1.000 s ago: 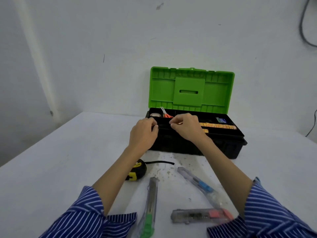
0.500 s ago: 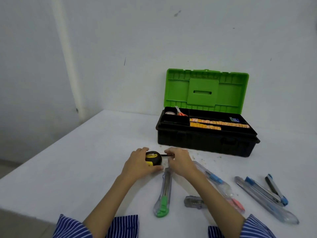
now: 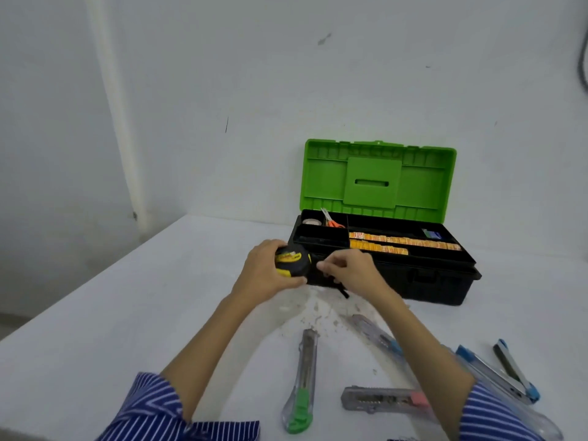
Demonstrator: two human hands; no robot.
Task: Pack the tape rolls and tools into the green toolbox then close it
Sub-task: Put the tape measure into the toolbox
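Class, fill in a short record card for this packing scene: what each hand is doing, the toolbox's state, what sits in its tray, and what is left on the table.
Left hand: grips the tape measure
Right hand: pinches its black strap
Toolbox: lid open, upright
Tray contents: scissors, tape roll, orange strips
On table: green-slider knife, pink-slider knife, several blue-tipped tools

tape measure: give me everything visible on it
The tape measure is a round, compact case, black with yellow trim and a yellow label on top; it looks like rubbery plastic. The left hand grips it, lifted just in front of the toolbox's left end. The right hand pinches at its right side, where a black strap hangs down. No blade can be seen.
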